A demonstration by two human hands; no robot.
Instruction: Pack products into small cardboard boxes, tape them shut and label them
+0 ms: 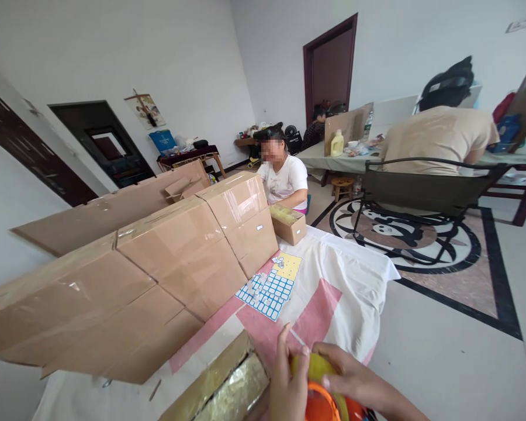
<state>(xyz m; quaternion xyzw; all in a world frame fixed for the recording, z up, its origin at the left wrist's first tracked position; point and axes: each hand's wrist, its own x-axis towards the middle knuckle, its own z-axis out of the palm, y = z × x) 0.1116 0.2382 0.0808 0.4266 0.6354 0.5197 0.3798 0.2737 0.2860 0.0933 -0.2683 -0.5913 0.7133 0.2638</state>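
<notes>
At the bottom of the head view, my left hand (289,371) and my right hand (350,374) close round a yellow, round, roll-like thing (316,363). My left fingers and thumb press on its left side, while my right thumb and fingers grip it from the right. An orange ring-shaped part (322,400) shows just under it; whether the two are joined I cannot tell. Left of my hands lies a long cardboard box (228,380) covered with shiny tape. Beyond them, a blue-and-yellow grid sheet (274,289) bears several small pale pieces.
A wall of taped cardboard boxes (175,251) lines the table's left side. A smaller box (289,225) stands at the far end, by a seated person (284,175) in white. A pink-and-white cloth (350,280) covers the table. Another person (433,137) sits on a folding chair (425,190) at right.
</notes>
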